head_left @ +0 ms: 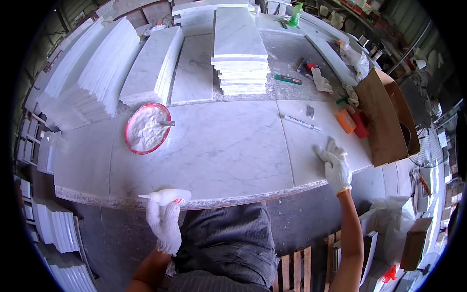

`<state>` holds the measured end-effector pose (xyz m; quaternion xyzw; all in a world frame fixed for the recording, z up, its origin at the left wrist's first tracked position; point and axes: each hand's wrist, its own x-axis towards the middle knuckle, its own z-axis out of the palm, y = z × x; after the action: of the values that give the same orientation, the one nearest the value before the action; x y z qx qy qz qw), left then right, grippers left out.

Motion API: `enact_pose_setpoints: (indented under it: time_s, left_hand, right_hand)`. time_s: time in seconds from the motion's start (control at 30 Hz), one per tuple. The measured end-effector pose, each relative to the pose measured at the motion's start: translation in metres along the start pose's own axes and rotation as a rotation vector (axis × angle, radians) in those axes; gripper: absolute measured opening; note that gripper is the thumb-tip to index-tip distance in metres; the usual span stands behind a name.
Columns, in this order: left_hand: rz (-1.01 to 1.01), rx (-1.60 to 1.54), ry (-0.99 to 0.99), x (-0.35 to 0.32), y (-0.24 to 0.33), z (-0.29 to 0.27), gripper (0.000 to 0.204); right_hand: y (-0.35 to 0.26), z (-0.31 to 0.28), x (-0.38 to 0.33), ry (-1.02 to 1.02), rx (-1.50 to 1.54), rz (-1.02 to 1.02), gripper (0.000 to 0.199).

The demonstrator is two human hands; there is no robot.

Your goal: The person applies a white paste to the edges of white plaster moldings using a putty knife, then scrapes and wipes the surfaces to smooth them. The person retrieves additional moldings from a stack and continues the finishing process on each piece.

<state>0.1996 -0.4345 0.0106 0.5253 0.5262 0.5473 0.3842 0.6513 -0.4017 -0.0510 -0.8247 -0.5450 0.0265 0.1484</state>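
The person's gloved left hand (pixel 164 225) grips a small white bottle (pixel 164 196) at the near edge of a white marble slab (pixel 214 151), while the gloved right hand (pixel 334 164) lies flat with fingers spread on the slab's right part. A red-rimmed bowl (pixel 147 128) of white powder sits on the slab to the left, a white marker (pixel 302 122) lies farther back on the right, and stacked marble pieces (pixel 240 48) stand behind.
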Motion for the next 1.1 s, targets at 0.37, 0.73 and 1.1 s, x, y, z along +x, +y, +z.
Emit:
enact_pose_setpoints:
  time_s: [0.37,0.73,1.1]
  left_hand:
    - [0.130,-0.026,-0.051,0.007,0.013,0.015,0.017]
    - [-0.008,-0.006,0.006,0.006,0.003,0.011,0.023]
    - [0.137,0.103,-0.009,0.012,0.006,-0.017,0.017]
  right_hand:
    - [-0.025,0.064,0.118,0.213,-0.094,0.001,0.028]
    - [-0.072,0.031,0.093,-0.092,-0.039,-0.091,0.038]
    - [-0.081,0.079,0.146,0.214,-0.027,-0.057,0.031]
